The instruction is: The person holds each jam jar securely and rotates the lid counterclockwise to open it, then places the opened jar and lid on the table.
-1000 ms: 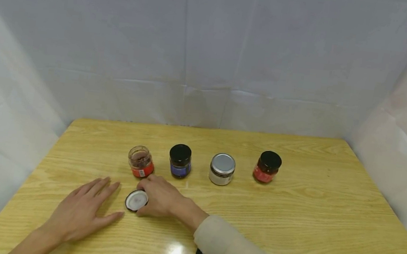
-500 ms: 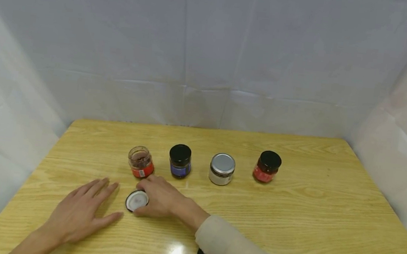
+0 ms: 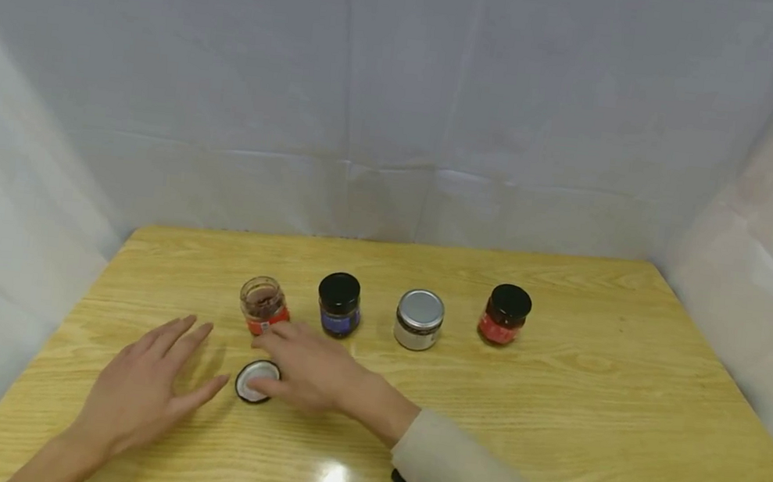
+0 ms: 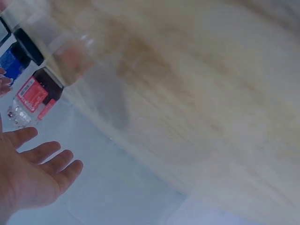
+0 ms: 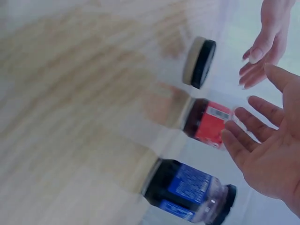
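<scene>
A jar lid (image 3: 249, 378) lies on the wooden table, its white inner side up. Above it hovers my right hand (image 3: 312, 373), fingers spread and relaxed, apart from the lid in the right wrist view, where the lid (image 5: 203, 63) rests flat on the table. Just behind stands a lidless glass jar (image 3: 264, 300) with a red label and dark contents; my right fingertips cover part of its lower front in the head view. To the left, my left hand (image 3: 134, 383) is raised over the table with straight fingers, holding nothing.
To the right of the lidless jar stand a blue-labelled jar (image 3: 339, 305) with a black lid, a jar with a silver lid (image 3: 418, 320), and a red-labelled jar (image 3: 504, 315) with a black lid. White sheeting (image 3: 399, 117) encloses the table's back and sides.
My right hand has let go of the lid and lifted off it, leaving it on the table. My left hand has risen and shifted slightly left.
</scene>
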Demonstrator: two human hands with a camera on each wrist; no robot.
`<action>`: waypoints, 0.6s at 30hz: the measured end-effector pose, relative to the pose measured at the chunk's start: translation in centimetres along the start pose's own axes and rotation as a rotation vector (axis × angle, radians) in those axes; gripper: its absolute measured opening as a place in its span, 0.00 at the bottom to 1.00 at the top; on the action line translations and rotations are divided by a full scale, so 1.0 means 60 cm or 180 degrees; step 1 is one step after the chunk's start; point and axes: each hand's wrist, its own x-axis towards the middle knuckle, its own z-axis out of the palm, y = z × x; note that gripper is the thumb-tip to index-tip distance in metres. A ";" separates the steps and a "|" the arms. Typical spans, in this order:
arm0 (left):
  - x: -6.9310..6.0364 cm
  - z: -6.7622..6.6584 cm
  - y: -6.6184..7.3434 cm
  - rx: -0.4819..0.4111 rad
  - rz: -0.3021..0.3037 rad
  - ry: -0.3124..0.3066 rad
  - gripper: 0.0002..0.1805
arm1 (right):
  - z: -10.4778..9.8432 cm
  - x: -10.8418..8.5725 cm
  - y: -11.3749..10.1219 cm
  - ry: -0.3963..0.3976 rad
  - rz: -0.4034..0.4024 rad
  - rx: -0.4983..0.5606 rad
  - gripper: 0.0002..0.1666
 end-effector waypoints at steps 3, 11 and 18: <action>0.007 -0.008 0.004 -0.0041 0.0037 0.0116 0.39 | -0.015 -0.008 0.000 0.0139 -0.0125 -0.0177 0.31; 0.025 -0.026 0.014 -0.0011 0.0216 0.0342 0.40 | -0.049 -0.035 0.018 0.0500 -0.0169 -0.0502 0.32; 0.043 -0.032 0.023 0.0029 0.0330 0.0472 0.40 | -0.072 -0.063 0.054 0.0576 0.0111 -0.0654 0.34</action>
